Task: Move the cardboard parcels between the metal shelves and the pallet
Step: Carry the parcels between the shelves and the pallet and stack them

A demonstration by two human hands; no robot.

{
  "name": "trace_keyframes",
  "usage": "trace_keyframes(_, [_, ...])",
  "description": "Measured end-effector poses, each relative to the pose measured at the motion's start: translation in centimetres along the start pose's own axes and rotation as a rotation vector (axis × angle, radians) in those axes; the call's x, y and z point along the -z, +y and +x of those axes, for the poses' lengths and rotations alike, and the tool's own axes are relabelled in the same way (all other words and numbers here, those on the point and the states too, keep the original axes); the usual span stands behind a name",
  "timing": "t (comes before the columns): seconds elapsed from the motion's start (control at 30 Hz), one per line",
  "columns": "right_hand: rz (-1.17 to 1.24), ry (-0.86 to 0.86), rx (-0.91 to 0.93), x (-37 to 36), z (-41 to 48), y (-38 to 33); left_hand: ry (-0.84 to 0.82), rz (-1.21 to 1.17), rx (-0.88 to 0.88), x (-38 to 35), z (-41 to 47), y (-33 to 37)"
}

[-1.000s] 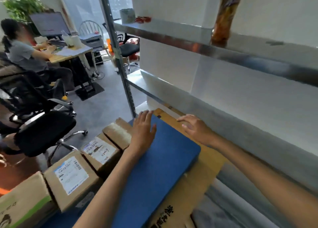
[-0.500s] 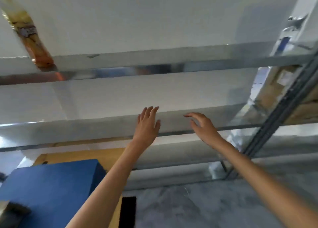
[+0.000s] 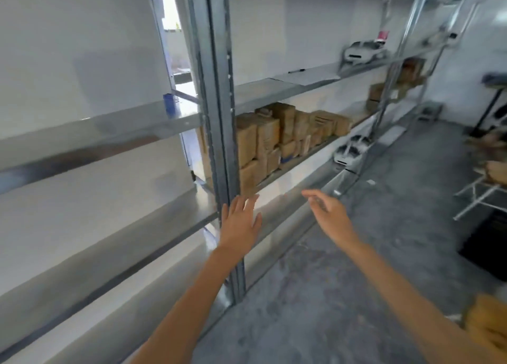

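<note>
Several brown cardboard parcels (image 3: 277, 136) are stacked on a middle level of the metal shelves (image 3: 288, 87), just right of a grey upright post (image 3: 216, 111). My left hand (image 3: 240, 222) is raised in front of that post, fingers straight and holding nothing. My right hand (image 3: 330, 215) hovers to its right over the lower shelf edge, fingers relaxed and bare. More parcels (image 3: 395, 85) sit on the shelves farther back. The pallet is out of view.
Grey concrete floor (image 3: 356, 267) runs along the shelving to the right. White objects (image 3: 349, 151) lie on a low shelf. A white frame (image 3: 474, 196) and a dark mat (image 3: 488, 248) stand at the right. A cardboard corner (image 3: 487, 325) shows at bottom right.
The view has swung right from the blue-topped pallet stack and its parcels to the shelf bay holding boxes. Both hands left the blue surface and stay raised, holding nothing.
</note>
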State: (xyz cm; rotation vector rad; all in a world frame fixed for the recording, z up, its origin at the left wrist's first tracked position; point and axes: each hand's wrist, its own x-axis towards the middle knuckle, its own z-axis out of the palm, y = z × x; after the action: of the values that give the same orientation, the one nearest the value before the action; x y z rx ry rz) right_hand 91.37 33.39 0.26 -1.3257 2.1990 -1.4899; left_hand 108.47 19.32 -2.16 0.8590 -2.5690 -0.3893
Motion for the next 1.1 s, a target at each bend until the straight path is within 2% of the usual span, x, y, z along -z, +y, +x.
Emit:
trace_keyframes(0.17, [-0.015,0.065,-0.078,6.2,2.1,5.6,-0.060,-0.043,-0.039,-4.5,5.0,4.3])
trace_keyframes(0.4, [-0.078,0.075,-0.091,10.4,7.3,11.5,-0.102,-0.026,-0.055,-8.8,12.8,6.6])
trace_keyframes(0.83, [-0.270,0.097,-0.132,21.4,25.2,23.6,-0.081,-0.038,0.011,-16.7,34.1,12.7])
trace_keyframes(1.1, [-0.208,0.004,-0.166,23.9,33.8,29.9,-0.097,-0.028,0.086,-20.6,41.3,14.7])
